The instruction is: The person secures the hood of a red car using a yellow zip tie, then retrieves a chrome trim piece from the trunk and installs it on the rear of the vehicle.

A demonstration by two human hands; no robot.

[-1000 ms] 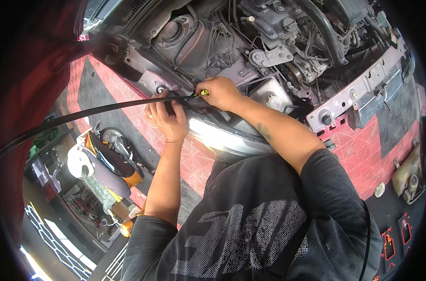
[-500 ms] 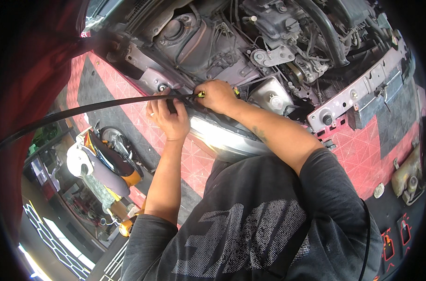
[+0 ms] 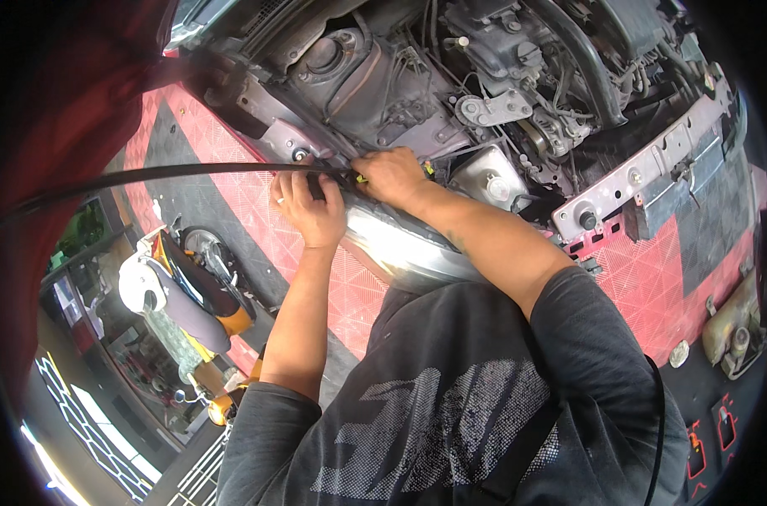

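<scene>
Both my hands work close together at the back edge of a car headlight (image 3: 392, 240), whose clear front faces me. My left hand (image 3: 310, 211) is closed at the headlight's left end, its fingers curled over a dark part I cannot make out. My right hand (image 3: 390, 175) reaches over the headlight with bent fingers, closed on something hidden beneath them. A small yellow-green piece (image 3: 362, 179) shows by its fingertips. A long black bar or strip (image 3: 181, 171) runs from the left and passes just above my left hand.
Beyond my hands lies the open engine bay, with an engine (image 3: 493, 51), a white reservoir (image 3: 491, 179) and a metal front crossmember (image 3: 645, 164). A red-and-grey tiled floor (image 3: 232, 181) surrounds the car. At left stands a motorcycle (image 3: 206, 291); a red panel (image 3: 80, 110) hangs overhead.
The view has shifted slightly. My right hand's fingers have turned a little lower at the headlight's back edge; my left hand stays at the same end, its fingers curled slightly more.
</scene>
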